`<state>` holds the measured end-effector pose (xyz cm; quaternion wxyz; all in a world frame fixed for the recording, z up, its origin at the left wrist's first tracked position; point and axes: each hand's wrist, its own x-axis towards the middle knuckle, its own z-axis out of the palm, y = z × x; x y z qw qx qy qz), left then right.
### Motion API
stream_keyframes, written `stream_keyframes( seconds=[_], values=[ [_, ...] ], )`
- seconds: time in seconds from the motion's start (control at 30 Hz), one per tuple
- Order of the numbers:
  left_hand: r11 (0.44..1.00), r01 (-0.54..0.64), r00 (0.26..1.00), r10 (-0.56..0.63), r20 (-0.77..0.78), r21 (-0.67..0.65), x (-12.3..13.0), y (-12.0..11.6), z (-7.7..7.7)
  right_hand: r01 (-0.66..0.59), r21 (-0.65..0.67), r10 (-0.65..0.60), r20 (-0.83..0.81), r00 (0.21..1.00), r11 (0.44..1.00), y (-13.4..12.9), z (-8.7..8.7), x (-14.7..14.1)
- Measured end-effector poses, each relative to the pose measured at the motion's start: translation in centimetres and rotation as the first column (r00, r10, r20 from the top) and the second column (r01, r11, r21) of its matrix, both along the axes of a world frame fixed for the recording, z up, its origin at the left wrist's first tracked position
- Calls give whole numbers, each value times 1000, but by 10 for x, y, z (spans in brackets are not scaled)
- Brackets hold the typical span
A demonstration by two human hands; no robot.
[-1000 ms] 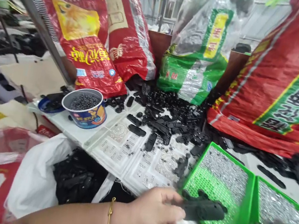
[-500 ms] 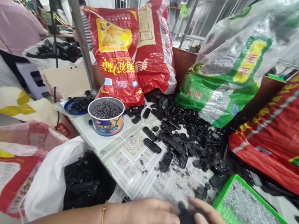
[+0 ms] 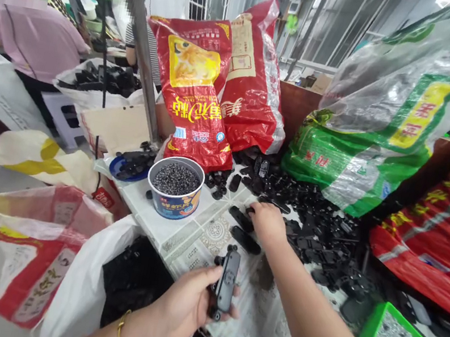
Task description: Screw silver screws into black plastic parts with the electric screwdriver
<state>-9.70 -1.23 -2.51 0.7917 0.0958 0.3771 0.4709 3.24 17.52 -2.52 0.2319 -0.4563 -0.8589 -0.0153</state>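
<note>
My left hand (image 3: pixel 193 295) is closed around a black toy car chassis (image 3: pixel 228 278), a long plastic piece with small round wheel-like ends at its corners. It is held tilted up over the near edge of the table. My right hand (image 3: pixel 266 221) stretches forward to the loose black plastic parts, its fingers bent together at the left side of the pile. Something small and dark shows at the fingertips, too little to name. Just below them lie long black oval pieces (image 3: pixel 245 240). More black parts (image 3: pixel 311 246) spread out to the right of my forearm.
A round tub (image 3: pixel 173 206) of small dark bits stands left, beside a blue dish (image 3: pixel 121 168) of black parts. Red bags (image 3: pixel 197 129) and a green bag (image 3: pixel 328 168) line the back. A green basket (image 3: pixel 371 325) of shiny bits sits right. A co-worker (image 3: pixel 35 39) is far left.
Both hands were together on a dark part at the front. Now the left holds the chassis alone, farther left, and the right has reached forward to the pile. The view has turned slightly left.
</note>
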Motion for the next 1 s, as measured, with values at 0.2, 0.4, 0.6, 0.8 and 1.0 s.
stream_keyframes(
  seconds=[0.2, 0.4, 0.6, 0.8, 1.0],
  values=[
    [997, -75, 994, 75, 77, -11, 1, 10, 1, 43, -63, -46, -46, 998, 997, -43, 13, 20],
    [995, -82, 996, 79, 45, 61, 8, 4, 0, -33, -457, -153, -365, 918, 889, -142, 20, 40],
    [988, -40, 999, 45, -28, 152, 24, -9, 5, -115, -238, 10, -401, 916, 964, -167, 12, 49],
    [979, 41, 998, -32, -51, 200, 29, -15, 9, 16, -239, -118, -416, 902, 971, -182, 12, 54],
    [984, 152, 988, -149, -41, 91, 31, -13, 10, 95, -237, -181, -373, 910, 967, -191, 9, 52]
  ],
)
